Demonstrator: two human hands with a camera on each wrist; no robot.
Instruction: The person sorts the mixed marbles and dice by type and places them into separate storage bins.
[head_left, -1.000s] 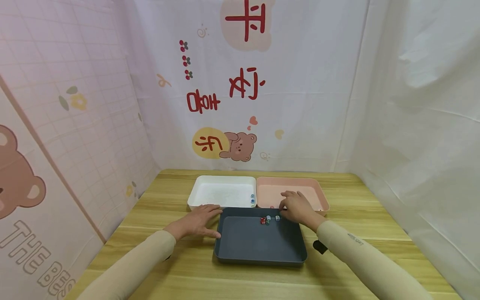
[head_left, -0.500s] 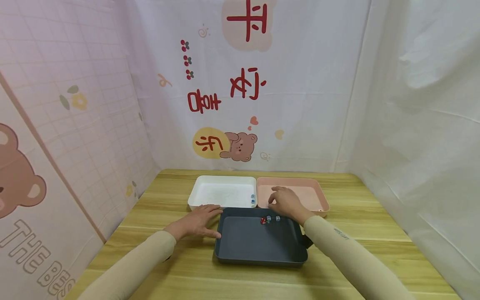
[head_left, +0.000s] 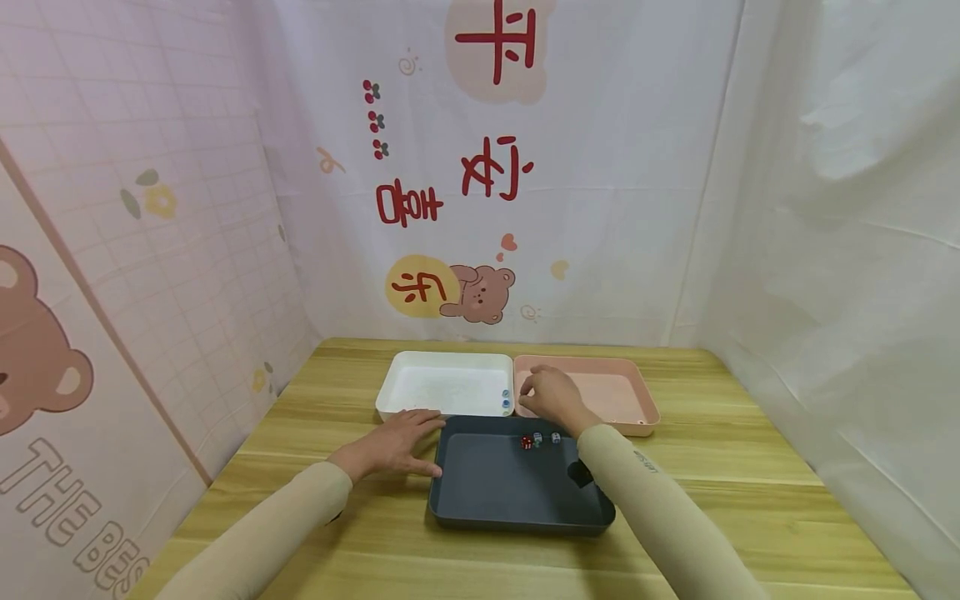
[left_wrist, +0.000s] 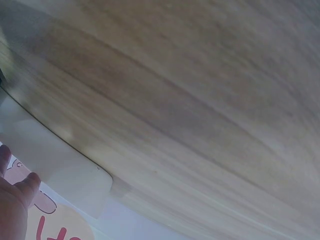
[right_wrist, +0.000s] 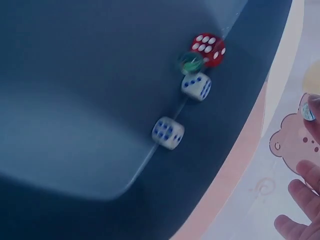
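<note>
My right hand is over the left part of the pink tray, near the white tray. In the right wrist view its fingertips pinch a small clear marble with blue and white inside. My left hand lies by the left rim of the dark grey tray, fingers extended. Along that tray's back wall are a red die, a green glass marble and two white dice, the nearer die apart from the other die.
The white tray stands behind the dark tray, side by side with the pink one. Several blue-tinted marbles lie along its right wall. A wooden table bears the trays, with printed cloth hanging behind and at the sides.
My right hand has moved left, from the dark tray's back right corner across to the pink tray's left part. The left hand and the trays have stayed in place.
</note>
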